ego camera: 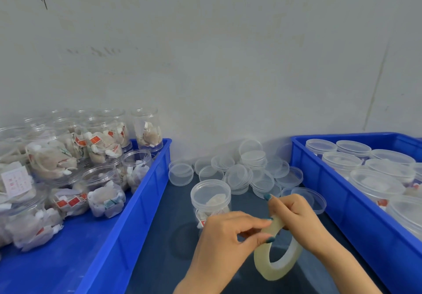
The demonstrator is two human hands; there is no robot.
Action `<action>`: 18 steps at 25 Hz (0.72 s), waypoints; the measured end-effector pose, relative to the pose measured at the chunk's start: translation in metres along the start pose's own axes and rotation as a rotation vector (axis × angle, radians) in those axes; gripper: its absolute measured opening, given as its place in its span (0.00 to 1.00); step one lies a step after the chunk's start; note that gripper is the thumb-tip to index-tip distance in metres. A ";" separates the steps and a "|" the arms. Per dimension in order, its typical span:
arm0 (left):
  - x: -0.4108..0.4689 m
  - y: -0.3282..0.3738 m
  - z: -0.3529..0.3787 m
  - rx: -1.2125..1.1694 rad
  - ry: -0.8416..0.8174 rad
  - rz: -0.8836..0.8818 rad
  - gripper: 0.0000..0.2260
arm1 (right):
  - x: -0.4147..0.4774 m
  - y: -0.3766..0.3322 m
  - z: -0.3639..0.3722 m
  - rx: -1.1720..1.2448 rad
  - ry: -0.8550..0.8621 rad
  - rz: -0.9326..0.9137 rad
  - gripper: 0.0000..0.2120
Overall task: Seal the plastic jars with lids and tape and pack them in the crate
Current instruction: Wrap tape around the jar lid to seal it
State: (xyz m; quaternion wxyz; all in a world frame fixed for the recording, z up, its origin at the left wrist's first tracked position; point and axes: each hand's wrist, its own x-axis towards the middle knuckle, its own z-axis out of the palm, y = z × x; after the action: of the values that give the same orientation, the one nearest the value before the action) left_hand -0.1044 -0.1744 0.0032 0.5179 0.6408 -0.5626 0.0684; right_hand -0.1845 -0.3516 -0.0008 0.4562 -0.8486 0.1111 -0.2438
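Two hands on a tape roll, one lidded jar right behind them

The left hand [225,241] pinches the top of the clear tape roll [277,261] and the right hand [294,220] grips it from the other side, so the roll's held on edge over the dark table [159,248]. A lidded jar [211,199] of paper sachets stands upright just behind the left hand. Further back there's a heap of loose lids [242,175] between two crates: the left blue crate [137,202] has open filled jars [102,186], the right blue crate [342,213] has capped jars [374,184].
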 end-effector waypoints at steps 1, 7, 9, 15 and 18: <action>0.000 0.001 -0.001 -0.060 -0.005 -0.074 0.12 | -0.001 -0.001 0.000 -0.008 -0.026 -0.016 0.29; 0.003 0.005 -0.005 -0.230 -0.030 -0.225 0.06 | -0.003 -0.005 0.007 0.031 -0.093 -0.056 0.26; 0.002 0.003 -0.003 -0.091 0.001 -0.159 0.07 | -0.003 -0.005 0.006 0.028 -0.087 -0.045 0.26; 0.000 -0.003 0.008 0.268 0.140 0.218 0.06 | -0.002 -0.003 0.002 -0.049 0.046 -0.025 0.28; 0.001 -0.004 0.003 0.139 0.095 0.146 0.06 | -0.002 -0.005 -0.001 -0.097 0.071 -0.031 0.27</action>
State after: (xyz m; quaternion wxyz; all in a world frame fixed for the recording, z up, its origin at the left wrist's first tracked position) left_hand -0.1020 -0.1785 0.0000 0.4920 0.6284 -0.5765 0.1751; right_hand -0.1869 -0.3485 0.0026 0.4063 -0.8622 0.1256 -0.2752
